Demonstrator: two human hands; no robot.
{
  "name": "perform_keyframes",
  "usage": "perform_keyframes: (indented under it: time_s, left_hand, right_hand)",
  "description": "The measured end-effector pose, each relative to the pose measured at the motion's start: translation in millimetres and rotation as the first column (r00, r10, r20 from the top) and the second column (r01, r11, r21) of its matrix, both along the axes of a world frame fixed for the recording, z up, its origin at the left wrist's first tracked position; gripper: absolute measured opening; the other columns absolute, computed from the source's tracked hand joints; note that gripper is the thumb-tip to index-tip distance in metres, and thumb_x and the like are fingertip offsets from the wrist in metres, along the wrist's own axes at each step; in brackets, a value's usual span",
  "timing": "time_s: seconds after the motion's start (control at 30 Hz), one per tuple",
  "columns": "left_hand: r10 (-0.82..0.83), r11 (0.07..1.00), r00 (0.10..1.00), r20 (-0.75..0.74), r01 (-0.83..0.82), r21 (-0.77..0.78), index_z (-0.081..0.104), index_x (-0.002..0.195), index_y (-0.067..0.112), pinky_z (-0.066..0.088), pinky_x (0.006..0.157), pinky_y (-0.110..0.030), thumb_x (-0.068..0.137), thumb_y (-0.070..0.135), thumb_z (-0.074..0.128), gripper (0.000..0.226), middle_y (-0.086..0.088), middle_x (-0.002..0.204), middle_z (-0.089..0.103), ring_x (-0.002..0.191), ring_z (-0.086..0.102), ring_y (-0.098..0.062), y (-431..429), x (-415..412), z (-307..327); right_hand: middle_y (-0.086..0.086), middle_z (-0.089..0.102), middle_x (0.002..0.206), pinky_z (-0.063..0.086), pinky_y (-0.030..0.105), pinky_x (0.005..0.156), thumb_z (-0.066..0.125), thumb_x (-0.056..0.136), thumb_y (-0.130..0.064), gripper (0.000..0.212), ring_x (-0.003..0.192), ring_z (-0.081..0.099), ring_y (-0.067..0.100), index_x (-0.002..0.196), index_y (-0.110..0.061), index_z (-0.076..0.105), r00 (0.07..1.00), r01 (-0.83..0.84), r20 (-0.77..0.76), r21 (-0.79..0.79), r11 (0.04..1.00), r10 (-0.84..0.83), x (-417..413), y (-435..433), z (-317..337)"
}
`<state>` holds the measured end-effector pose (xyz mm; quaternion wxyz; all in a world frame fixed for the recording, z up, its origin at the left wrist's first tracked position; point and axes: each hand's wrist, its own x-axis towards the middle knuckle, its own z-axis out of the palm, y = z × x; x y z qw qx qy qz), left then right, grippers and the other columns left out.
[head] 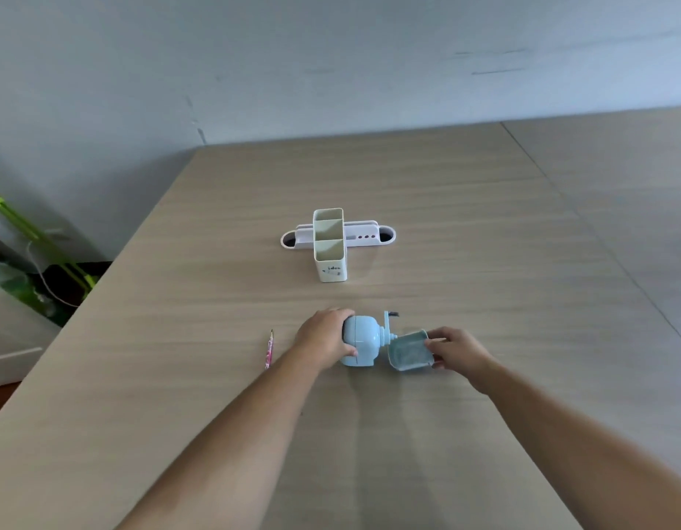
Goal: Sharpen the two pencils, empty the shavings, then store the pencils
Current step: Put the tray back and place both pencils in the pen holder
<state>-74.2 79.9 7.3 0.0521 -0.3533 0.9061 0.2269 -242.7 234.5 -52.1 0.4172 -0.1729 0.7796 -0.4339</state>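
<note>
A light blue crank sharpener [363, 340] stands on the wooden table [484, 223], and my left hand [325, 336] grips its left side. My right hand [455, 351] holds the sharpener's translucent blue shavings drawer [409, 351], pulled out and tilted just right of the body. One pink patterned pencil [269, 350] lies on the table left of my left hand, tip pointing away. I see no second pencil. A cream pencil holder [330, 244] with three compartments stands farther back.
A white flat organizer [369, 236] with holes lies behind the pencil holder. Off the table's left edge are a green stick, plants and a white box [10, 338]. A seam in the tabletop runs along the right side.
</note>
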Motion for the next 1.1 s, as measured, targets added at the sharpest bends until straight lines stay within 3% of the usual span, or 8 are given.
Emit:
perform_keyframes:
  time_s: [0.13, 0.3, 0.4, 0.6, 0.73, 0.83, 0.93, 1.1]
  left_hand:
    - [-0.006, 1.0, 1.0, -0.022, 0.006, 0.005, 0.061, 0.12, 0.022, 0.049, 0.091, -0.036, 0.064, 0.027, 0.086, 0.062, -0.001, 0.117, 0.067, 0.111, 0.058, -0.023, -9, -2, -6]
    - [-0.029, 1.0, 0.999, -0.029, 0.029, 0.005, 0.062, 0.119, 0.023, 0.05, 0.091, -0.036, 0.062, 0.029, 0.087, 0.062, -0.001, 0.115, 0.067, 0.109, 0.059, -0.023, -15, -2, -11]
    - [-0.038, 0.999, 0.999, -0.035, 0.038, 0.001, 0.064, 0.116, 0.022, 0.051, 0.09, -0.036, 0.062, 0.03, 0.087, 0.06, -0.001, 0.112, 0.068, 0.108, 0.059, -0.023, -18, -1, -12]
    - [-0.058, 0.998, 0.998, -0.03, 0.058, -0.01, 0.063, 0.118, 0.023, 0.05, 0.09, -0.036, 0.063, 0.032, 0.087, 0.061, -0.001, 0.114, 0.067, 0.11, 0.057, -0.023, -20, -2, -13]
    - [-0.06, 0.998, 0.998, -0.034, 0.06, 0.005, 0.061, 0.12, 0.022, 0.048, 0.091, -0.034, 0.063, 0.031, 0.087, 0.063, -0.001, 0.116, 0.066, 0.111, 0.057, -0.023, -21, -2, -14]
    - [-0.078, 0.996, 0.996, -0.042, 0.079, 0.035, 0.051, 0.132, 0.021, 0.045, 0.1, -0.035, 0.064, 0.031, 0.087, 0.077, 0.001, 0.133, 0.056, 0.125, 0.05, -0.021, -22, 2, -12]
    - [-0.058, 0.998, 0.998, -0.027, 0.059, 0.038, 0.033, 0.144, 0.023, 0.041, 0.106, -0.039, 0.063, 0.039, 0.086, 0.099, 0.002, 0.148, 0.037, 0.136, 0.039, -0.019, -29, 12, 1]
    - [0.118, 0.992, 0.986, -0.117, -0.123, -0.035, 0.054, 0.122, 0.022, 0.048, 0.096, -0.037, 0.075, 0.038, 0.077, 0.055, 0.001, 0.128, 0.055, 0.12, 0.054, -0.019, -61, 44, 19]
  right_hand:
    - [0.01, 0.065, 0.09, 0.046, 0.025, 0.056, 0.058, 0.087, -0.016, 0.014, 0.065, 0.059, 0.019, 0.1, -0.013, 0.056, 0.998, 0.062, 0.003, 0.023, 0.998, -0.062, 8, -19, -9]
    - [0.007, 0.064, 0.079, 0.052, 0.031, 0.062, 0.061, 0.087, -0.018, 0.008, 0.067, 0.061, 0.022, 0.09, -0.013, 0.055, 0.995, 0.093, 0.025, 0.03, 0.995, -0.093, 18, -35, -15]
    - [0.011, 0.066, 0.083, 0.057, 0.038, 0.077, 0.061, 0.087, -0.012, 0.005, 0.074, 0.063, 0.024, 0.084, -0.01, 0.06, 0.992, 0.116, 0.055, -0.011, 0.993, -0.115, 20, -37, -17]
    - [0.016, 0.067, 0.091, 0.052, 0.033, 0.089, 0.044, 0.087, 0.011, 0.03, 0.088, 0.064, 0.024, 0.08, -0.006, 0.068, 0.985, -0.019, 0.168, -0.1, 0.995, 0.036, 39, -50, -11]
    - [0.017, 0.067, 0.097, 0.054, 0.024, 0.081, 0.034, 0.089, 0.014, 0.038, 0.093, 0.064, 0.027, 0.088, -0.003, 0.067, 0.978, -0.003, 0.208, -0.083, 0.997, 0.02, 37, -51, -7]
    - [0.019, 0.068, 0.094, 0.056, 0.022, 0.072, 0.033, 0.086, 0.014, 0.037, 0.084, 0.064, 0.023, 0.099, 0.005, 0.066, 0.987, 0.109, 0.12, -0.039, 0.993, -0.104, 33, -53, 1]
    - [0.015, 0.066, 0.085, 0.055, 0.033, 0.074, 0.032, 0.08, 0.012, 0.038, 0.079, 0.062, 0.026, 0.089, 0.0, 0.067, 0.955, 0.271, -0.104, -0.061, 0.961, -0.276, 26, -57, 24]
    - [0.009, 0.062, 0.088, 0.041, 0.024, 0.052, 0.03, 0.075, 0.006, 0.036, 0.069, 0.053, 0.023, 0.083, -0.009, 0.062, 0.879, 0.193, -0.415, -0.141, 0.971, -0.235, 48, -85, 86]
